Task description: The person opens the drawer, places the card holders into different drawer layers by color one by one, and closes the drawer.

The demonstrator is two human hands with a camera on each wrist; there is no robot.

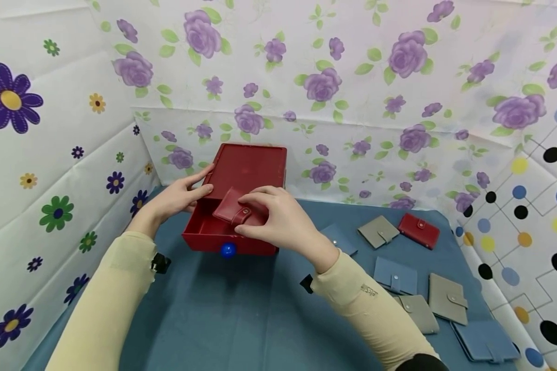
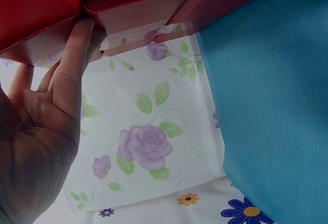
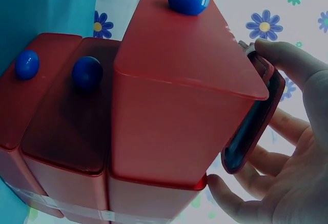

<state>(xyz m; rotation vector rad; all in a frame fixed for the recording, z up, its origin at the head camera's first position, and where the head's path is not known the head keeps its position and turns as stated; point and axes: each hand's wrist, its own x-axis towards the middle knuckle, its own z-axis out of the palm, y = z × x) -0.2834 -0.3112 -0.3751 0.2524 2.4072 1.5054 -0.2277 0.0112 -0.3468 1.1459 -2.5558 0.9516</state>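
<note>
A red drawer box [image 1: 250, 165] stands at the back of the table, its top drawer [image 1: 255, 246] pulled out toward me, with a blue knob [image 1: 228, 250] on the front. My left hand [image 1: 178, 196] rests against the box's left side, fingers stretched along it. Over the drawer's opening, my right hand [image 1: 285, 219] pinches a small red wallet [image 1: 227, 207] with a snap strap between thumb and fingers. The wallet is tilted, and its dark inner edge [image 3: 251, 124] shows in the right wrist view beside the drawer. Part of the drawer's inside is hidden behind wallet and hand.
On the table's right lie several wallets: a red wallet [image 1: 419, 230], a grey wallet [image 1: 378, 232], a blue wallet [image 1: 396, 274] and others. Two lower drawers with blue knobs [image 3: 87, 74] appear closed in the right wrist view. Patterned cloth walls [image 1: 353, 129] surround the table.
</note>
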